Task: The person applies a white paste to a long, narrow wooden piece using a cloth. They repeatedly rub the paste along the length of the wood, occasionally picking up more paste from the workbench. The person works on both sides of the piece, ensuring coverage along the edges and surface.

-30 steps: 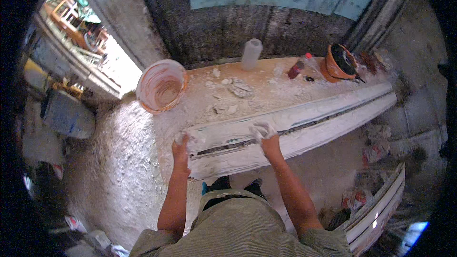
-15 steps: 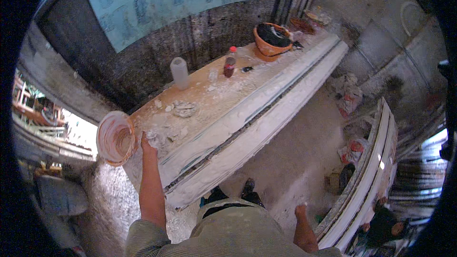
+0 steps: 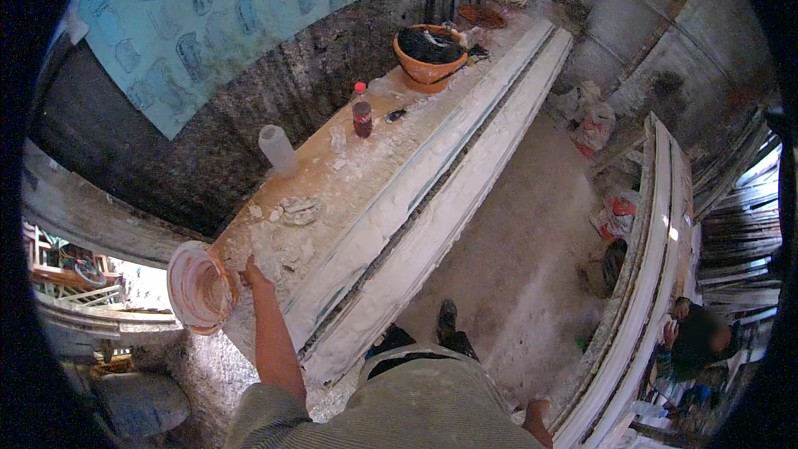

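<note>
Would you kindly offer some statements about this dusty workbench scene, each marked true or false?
1. The left hand is beside the round white-and-orange plastic bucket. True.
2. The translucent white plastic bottle is inside the bucket. False: the bottle stands on the dusty wooden bench.
3. The round orange bowl with black contents sits on the floor. False: the bowl is on the bench.
4. The red-capped bottle of dark red liquid stands between the translucent bottle and the bowl. True.
5. Two long white strips lie side by side. True.
</note>
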Available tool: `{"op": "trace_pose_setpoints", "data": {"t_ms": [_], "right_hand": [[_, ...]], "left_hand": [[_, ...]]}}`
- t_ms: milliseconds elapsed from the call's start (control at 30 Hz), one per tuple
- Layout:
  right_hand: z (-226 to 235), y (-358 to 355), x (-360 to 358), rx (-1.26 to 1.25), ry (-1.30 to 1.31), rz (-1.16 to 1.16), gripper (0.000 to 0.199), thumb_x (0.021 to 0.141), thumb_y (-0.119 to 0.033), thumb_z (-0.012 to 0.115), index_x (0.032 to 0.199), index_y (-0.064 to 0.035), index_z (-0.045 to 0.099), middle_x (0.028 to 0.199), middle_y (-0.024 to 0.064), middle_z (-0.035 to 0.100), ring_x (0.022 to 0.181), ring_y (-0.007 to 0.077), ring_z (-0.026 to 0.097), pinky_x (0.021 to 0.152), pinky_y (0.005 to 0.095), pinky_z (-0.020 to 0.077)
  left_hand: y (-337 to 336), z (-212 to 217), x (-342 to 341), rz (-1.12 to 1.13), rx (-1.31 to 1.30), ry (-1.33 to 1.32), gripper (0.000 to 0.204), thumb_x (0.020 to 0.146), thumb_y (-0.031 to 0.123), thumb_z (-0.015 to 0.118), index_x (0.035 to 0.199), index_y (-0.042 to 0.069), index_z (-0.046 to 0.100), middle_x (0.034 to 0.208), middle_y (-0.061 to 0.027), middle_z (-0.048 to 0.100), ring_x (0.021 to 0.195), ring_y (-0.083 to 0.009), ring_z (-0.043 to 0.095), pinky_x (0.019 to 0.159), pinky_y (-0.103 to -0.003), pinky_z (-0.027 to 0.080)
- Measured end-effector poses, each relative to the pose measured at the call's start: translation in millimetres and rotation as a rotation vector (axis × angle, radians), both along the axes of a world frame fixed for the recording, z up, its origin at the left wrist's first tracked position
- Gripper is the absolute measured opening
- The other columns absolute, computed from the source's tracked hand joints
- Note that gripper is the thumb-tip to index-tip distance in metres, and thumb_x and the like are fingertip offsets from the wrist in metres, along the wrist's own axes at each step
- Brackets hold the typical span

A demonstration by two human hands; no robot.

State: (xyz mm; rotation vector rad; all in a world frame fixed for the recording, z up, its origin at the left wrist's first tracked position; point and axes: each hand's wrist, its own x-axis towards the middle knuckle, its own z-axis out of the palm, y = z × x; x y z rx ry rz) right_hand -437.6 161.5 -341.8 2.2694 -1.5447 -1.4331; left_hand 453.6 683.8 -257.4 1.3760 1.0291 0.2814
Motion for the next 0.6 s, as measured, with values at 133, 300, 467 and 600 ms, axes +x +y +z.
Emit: {"op": "trace_pose_setpoints", "data": {"t_ms": [133, 300, 467, 600], "right_hand": [[-4, -29, 16, -0.141, -0.164, -0.175, 0.027, 0.085, -0.031, 0.06, 0.098, -0.0108, 0.071, 0.102, 0.0088, 0.069, 0.089, 0.0272, 0.067, 0.084, 0.0415, 0.0502], [-10, -87, 61, -0.165, -0.198, -0.051, 0.024, 0.083, -0.029, 0.061, 0.094, -0.011, 0.072, 0.096, 0.0091, 0.07, 0.084, 0.0303, 0.067, 0.087, 0.0435, 0.047], [15, -115, 135, -0.543, -0.536, 0.449, 0.018, 0.072, -0.02, 0.066, 0.081, -0.0038, 0.067, 0.084, 0.0172, 0.068, 0.074, 0.0356, 0.065, 0.077, 0.0461, 0.0466], [59, -104, 198, -0.665, -1.057, -0.055, 0.018, 0.067, -0.013, 0.063, 0.078, 0.0004, 0.064, 0.08, 0.0216, 0.065, 0.072, 0.0401, 0.062, 0.072, 0.0508, 0.0482]], "left_hand": [[-54, 49, -21, -0.138, 0.123, -0.027, 0.097, 0.074, 0.031, 0.074, 0.15, 0.006, 0.018, 0.151, -0.0145, 0.028, 0.134, -0.0311, 0.035, 0.109, -0.043, 0.031], [-136, 121, -61, -0.337, 0.07, -0.125, 0.086, 0.08, 0.018, 0.07, 0.15, 0.006, 0.021, 0.147, -0.0152, 0.034, 0.134, -0.0282, 0.035, 0.109, -0.039, 0.029], [-188, 152, -114, -0.536, 0.042, -0.226, 0.075, 0.081, 0.002, 0.066, 0.146, 0.007, 0.03, 0.143, -0.0139, 0.04, 0.13, -0.0273, 0.039, 0.108, -0.037, 0.029], [-197, 148, -145, -0.598, 0.055, -0.237, 0.075, 0.079, -0.001, 0.067, 0.145, 0.006, 0.033, 0.139, -0.0129, 0.045, 0.127, -0.0271, 0.043, 0.108, -0.036, 0.03]]}}
